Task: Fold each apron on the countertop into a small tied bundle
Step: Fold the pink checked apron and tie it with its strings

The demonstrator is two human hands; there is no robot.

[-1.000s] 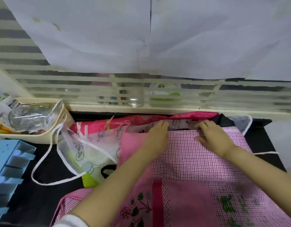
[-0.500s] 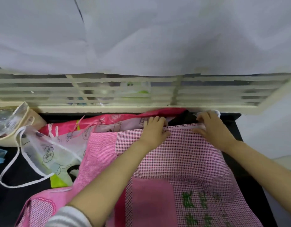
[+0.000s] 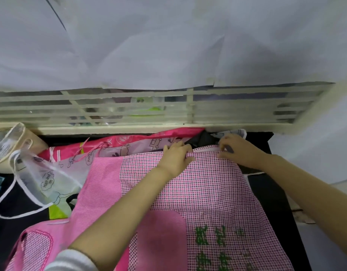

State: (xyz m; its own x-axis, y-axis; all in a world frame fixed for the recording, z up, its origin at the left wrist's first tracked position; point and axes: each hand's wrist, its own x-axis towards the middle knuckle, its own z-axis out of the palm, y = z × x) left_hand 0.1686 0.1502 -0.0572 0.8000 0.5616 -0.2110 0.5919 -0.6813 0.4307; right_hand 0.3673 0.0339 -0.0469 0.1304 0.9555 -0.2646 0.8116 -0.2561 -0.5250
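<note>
Apron hem (image 3: pixel 206 148): left hand (image 3: pixel 176 155), right hand (image 3: pixel 239 151)

- pink checked apron (image 3: pixel 208 188): woven cloth, matt, with a fine check weave. The plain pink pocket patch is the same matt cloth.
- translucent apron (image 3: pixel 49 178): thin plastic film, slightly glossy and crinkled, edged in white cloth tape.
- hot-pink apron (image 3: pixel 129 140): smooth with a faint sheen. Plastic or coated cloth, cannot tell.
- countertop (image 3: pixel 16 227): black, matt.
- window covering (image 3: pixel 168 45): white paper sheets, matt, creased.
- grille (image 3: pixel 227 106): cream paint, dull.
</note>
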